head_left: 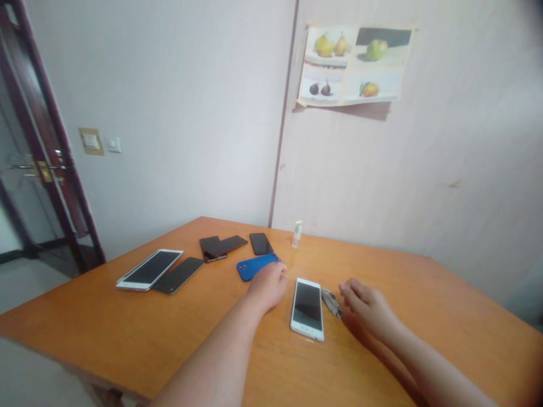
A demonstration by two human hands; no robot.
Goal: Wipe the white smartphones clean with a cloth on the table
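A white smartphone (307, 308) with a dark screen lies face up on the wooden table, between my two hands. My left hand (270, 284) rests to its left with curled fingers, partly covering a blue phone (254, 267), or a phone in a blue case, with a camera block at its left end. Nothing shows in that hand. To the right of the white phone is a small crumpled grey cloth (331, 303). Just right of the cloth, my right hand (368, 308) is loosely closed, and I see nothing held in it.
On the left of the table (203, 333) lie a white tablet (153, 269) and a dark phone (180, 275). Farther back are two overlapping dark phones (227, 245), another black phone (261, 243) and a small pump bottle (296, 235). A wall stands behind.
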